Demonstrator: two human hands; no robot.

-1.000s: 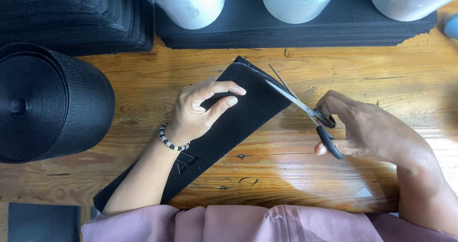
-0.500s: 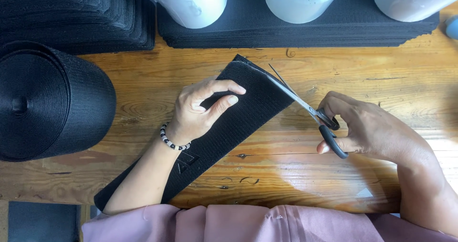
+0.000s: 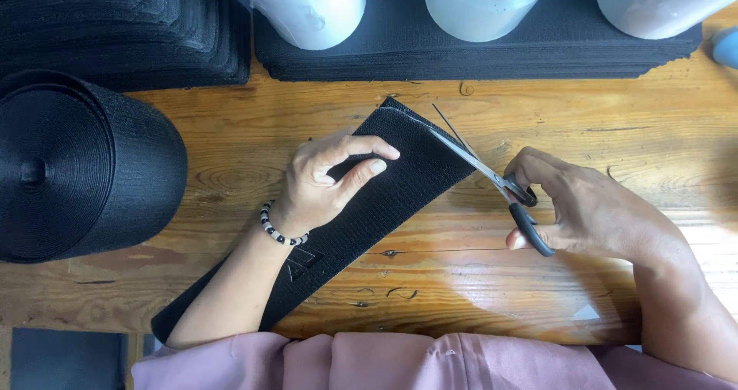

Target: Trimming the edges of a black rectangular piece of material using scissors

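On the shiny wooden surface (image 3: 231,167), the left hand (image 3: 323,182) presses flat on a black strip (image 3: 400,175) while the right hand (image 3: 584,205) holds scissors (image 3: 492,178) near black rolls.

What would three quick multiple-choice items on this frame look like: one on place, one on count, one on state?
1. Where does the left hand rest?
A. on the black strip
B. on the big black roll
C. on a white roll

2. How many white rolls stand along the top edge?
A. one
B. three
C. five

3. How do the scissors in the right hand stand?
A. shut, lying on the table
B. blades parted at the strip's far end
C. hanging from a hook

Answers:
1 A: the fingers press flat on the strip.
2 B: three white cylinders show on the black stack.
3 B: two separate blades show at the strip's edge.
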